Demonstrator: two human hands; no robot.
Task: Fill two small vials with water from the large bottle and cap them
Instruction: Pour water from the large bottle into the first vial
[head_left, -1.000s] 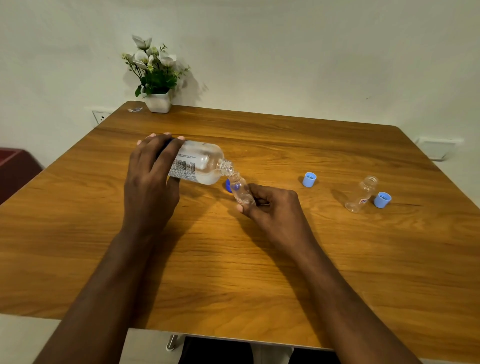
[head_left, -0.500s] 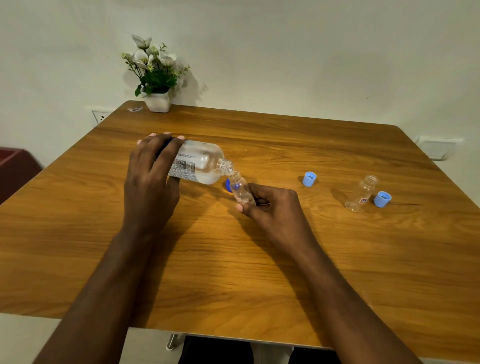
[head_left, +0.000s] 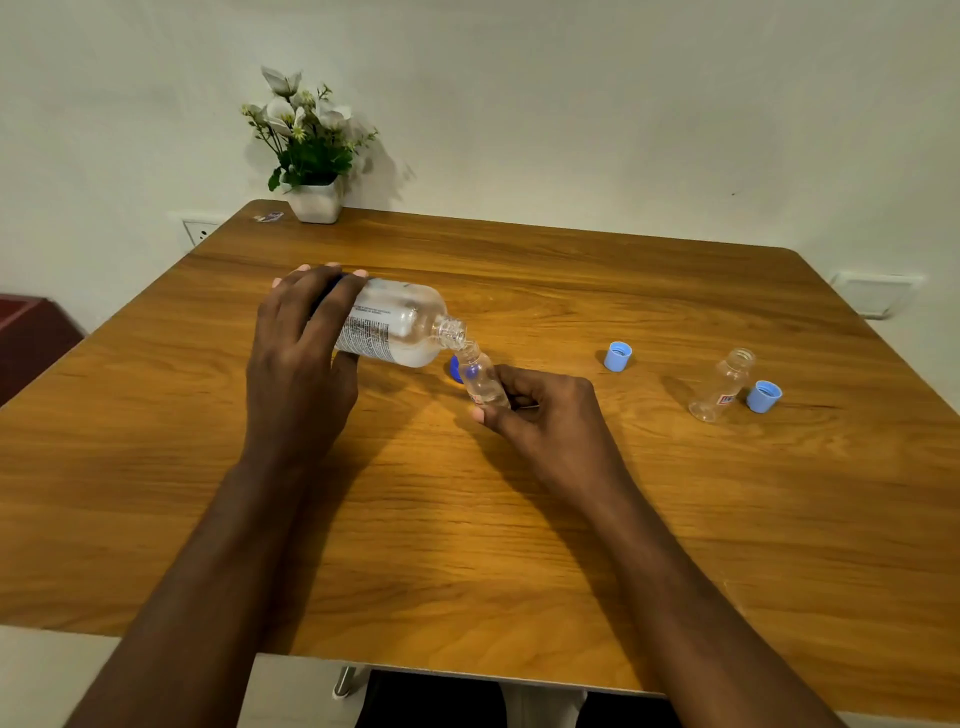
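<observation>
My left hand (head_left: 298, 364) grips the large clear bottle (head_left: 400, 327) by its base, tipped almost flat with its open neck pointing right. The neck meets the mouth of a small clear vial (head_left: 480, 376), held tilted in my right hand (head_left: 545, 415) just above the table. A dark blue cap (head_left: 455, 370) lies on the table behind that vial, partly hidden. A second small vial (head_left: 722, 384) stands uncapped at the right, with a light blue cap (head_left: 763, 396) beside it. Another light blue cap (head_left: 618, 356) lies further left.
The wooden table (head_left: 467, 519) reaches to the wall. A white pot of flowers (head_left: 314, 200) stands at its far left corner, with a small scrap (head_left: 268, 216) beside it. A wall socket (head_left: 200, 231) sits left of the table.
None apart from a very slight shift of the bottle; both hands hold the same pouring pose.
</observation>
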